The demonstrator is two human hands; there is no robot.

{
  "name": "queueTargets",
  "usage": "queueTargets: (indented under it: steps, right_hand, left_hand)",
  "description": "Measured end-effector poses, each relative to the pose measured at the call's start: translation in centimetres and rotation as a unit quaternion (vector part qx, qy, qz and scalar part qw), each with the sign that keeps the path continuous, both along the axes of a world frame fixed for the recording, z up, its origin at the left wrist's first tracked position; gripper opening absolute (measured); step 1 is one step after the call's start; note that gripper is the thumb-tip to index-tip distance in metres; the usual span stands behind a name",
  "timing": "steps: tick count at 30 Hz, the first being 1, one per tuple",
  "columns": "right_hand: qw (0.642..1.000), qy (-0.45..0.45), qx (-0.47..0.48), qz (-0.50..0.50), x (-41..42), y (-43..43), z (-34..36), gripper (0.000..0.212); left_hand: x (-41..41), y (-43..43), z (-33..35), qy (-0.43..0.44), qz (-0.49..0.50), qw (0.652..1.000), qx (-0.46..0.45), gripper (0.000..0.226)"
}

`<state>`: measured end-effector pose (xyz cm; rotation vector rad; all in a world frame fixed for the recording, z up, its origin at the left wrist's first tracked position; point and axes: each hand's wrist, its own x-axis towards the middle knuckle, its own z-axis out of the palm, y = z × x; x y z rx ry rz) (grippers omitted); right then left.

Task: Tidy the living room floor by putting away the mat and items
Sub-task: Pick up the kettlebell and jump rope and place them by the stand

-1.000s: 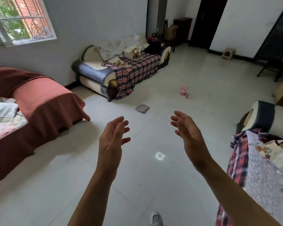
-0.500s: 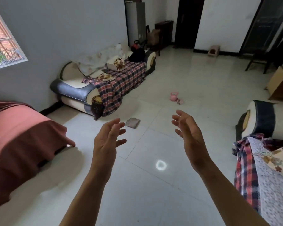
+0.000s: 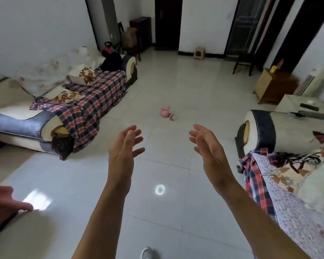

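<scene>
I held my left hand [image 3: 123, 152] and right hand [image 3: 208, 149] at centre frame, fingers loose and empty, palms facing, probably ready to gather things. Just above them the pink items [image 3: 165, 111] lay on the tile floor [image 3: 185, 86], well clear of both sofas. No mat showed.
</scene>
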<state>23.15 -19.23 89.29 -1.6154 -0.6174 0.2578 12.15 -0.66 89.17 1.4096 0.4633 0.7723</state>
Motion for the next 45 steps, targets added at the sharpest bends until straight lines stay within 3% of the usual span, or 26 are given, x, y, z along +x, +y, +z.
queueTargets:
  steps: [8, 15, 20, 28, 34, 45]
  right_hand:
    - [0.997, -0.01, -0.027, -0.072, 9.7, 7.8, 0.8, 0.073]
    - [0.994, 0.01, -0.015, -0.108, 18.1, 9.6, -1.1, 0.094]
    - [0.994, 0.032, 0.014, -0.103, 26.1, 11.0, -2.2, 0.083]
    - [0.994, 0.05, 0.049, -0.089, 41.8, 10.7, -0.9, 0.08]
    - [0.994, 0.051, 0.041, -0.085, 51.0, 10.6, -0.1, 0.064]
    - [0.996, 0.045, 0.013, -0.081, 68.5, 16.6, -1.3, 0.06]
  left_hand:
    - [11.1, 8.5, -0.6, 0.004, -0.055, 0.998, -0.036, 0.028]
    - [20.1, 11.6, -1.8, 0.03, -0.098, 0.994, -0.031, 0.039]
    - [28.2, 12.3, -2.1, 0.04, -0.097, 0.994, -0.01, 0.044]
    - [42.6, 12.1, 0.9, 0.033, -0.071, 0.997, -0.012, 0.028]
    - [51.6, 11.7, 1.3, 0.03, -0.061, 0.997, -0.022, 0.028]
    - [69.5, 17.3, -1.4, 0.001, -0.031, 0.996, -0.08, 0.028]
